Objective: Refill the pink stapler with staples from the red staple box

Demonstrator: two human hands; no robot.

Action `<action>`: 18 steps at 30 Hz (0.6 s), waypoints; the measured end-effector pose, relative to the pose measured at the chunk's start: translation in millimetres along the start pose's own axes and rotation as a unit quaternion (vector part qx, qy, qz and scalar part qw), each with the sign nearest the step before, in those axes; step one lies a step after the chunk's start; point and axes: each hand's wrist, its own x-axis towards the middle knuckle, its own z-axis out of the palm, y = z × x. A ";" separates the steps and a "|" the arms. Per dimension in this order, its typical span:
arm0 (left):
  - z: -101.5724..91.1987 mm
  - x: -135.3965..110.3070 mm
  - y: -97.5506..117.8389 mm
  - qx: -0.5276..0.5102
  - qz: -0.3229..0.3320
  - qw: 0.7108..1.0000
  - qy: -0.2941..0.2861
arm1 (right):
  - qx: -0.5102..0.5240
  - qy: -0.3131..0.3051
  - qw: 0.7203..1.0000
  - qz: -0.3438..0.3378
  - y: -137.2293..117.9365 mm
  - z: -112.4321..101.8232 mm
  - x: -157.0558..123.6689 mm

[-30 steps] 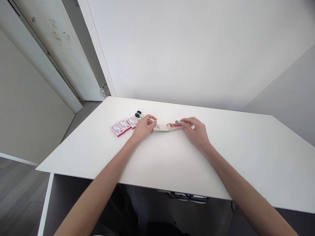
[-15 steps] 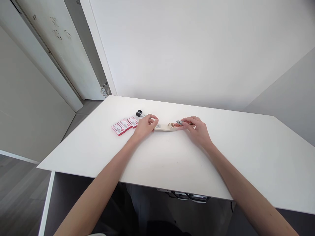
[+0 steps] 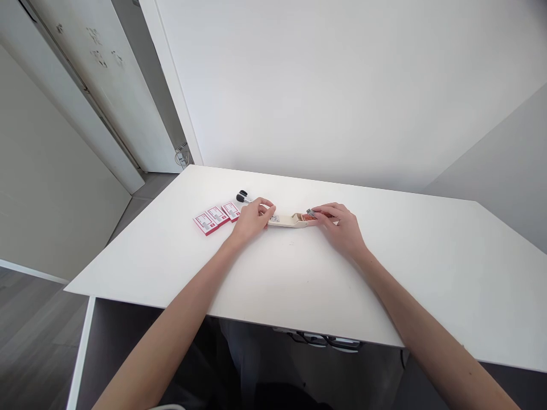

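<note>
A beige stapler (image 3: 287,221) lies opened out flat on the white table (image 3: 299,273), with an orange-red inner part showing at its right end. My left hand (image 3: 253,219) is closed on the stapler's left end. My right hand (image 3: 341,225) pinches a small metal piece at the right end, its fingers pressed together over the orange part. Three red-and-white staple boxes (image 3: 216,218) lie in a row just left of my left hand.
A small black and silver object (image 3: 243,197) lies behind the boxes. A white wall stands behind the table. A door and a doorway are at the far left. Cables hang under the table's front edge (image 3: 325,341).
My right hand's fingers have shifted slightly over the stapler's right end. The left hand and the stapler have stayed in place.
</note>
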 end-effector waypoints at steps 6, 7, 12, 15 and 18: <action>0.1 0.5 -0.8 -0.002 0.001 1.000 0.001 | 0.004 -0.007 1.000 -0.005 -2.3 1.6 -0.8; 0.1 0.7 -1.1 -0.002 0.002 1.000 0.002 | 0.000 0.003 1.000 -0.003 -2.0 1.7 -0.6; 0.0 1.6 -2.5 0.003 0.003 1.000 0.002 | -0.023 0.108 0.993 0.046 6.0 -1.9 2.2; 0.0 1.4 -3.1 0.009 0.008 1.000 0.000 | 0.007 0.112 0.983 0.143 14.1 -5.6 4.3; 0.5 1.1 -3.9 0.012 0.010 1.000 -0.001 | 0.049 0.093 0.973 0.205 20.7 -7.0 6.3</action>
